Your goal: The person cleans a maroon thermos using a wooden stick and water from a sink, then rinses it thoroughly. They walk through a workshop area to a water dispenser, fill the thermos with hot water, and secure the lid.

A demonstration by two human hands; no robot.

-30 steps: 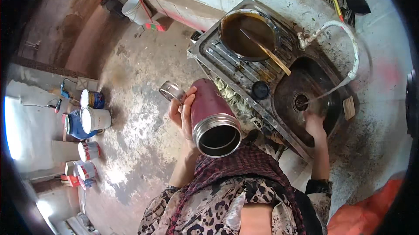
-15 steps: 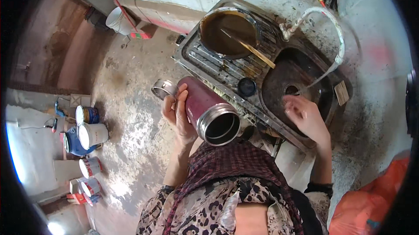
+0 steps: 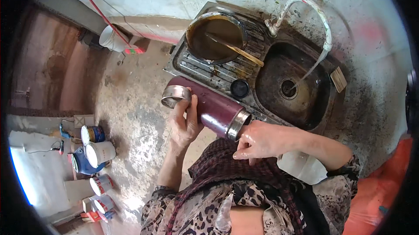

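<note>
My left hand is closed around a maroon thermos flask, which lies tilted with its steel mouth end toward the right. The same hand also holds a small steel cap against the flask's side. My right hand looks wet and is at the flask's mouth. Its visible fingers are curled; the others are hidden at or inside the opening. Beyond the flask, water runs from a white hose-like spout into the dark, stained sink.
On the sink's drainboard stand a basin of brown liquid, with a wooden-handled tool across it, and a small black round cup or lid. Several buckets stand at the left. An orange-red plastic bag lies at lower right.
My right hand has moved from the water stream in the sink to the flask's mouth. The flask has turned so its mouth points more to the right.
</note>
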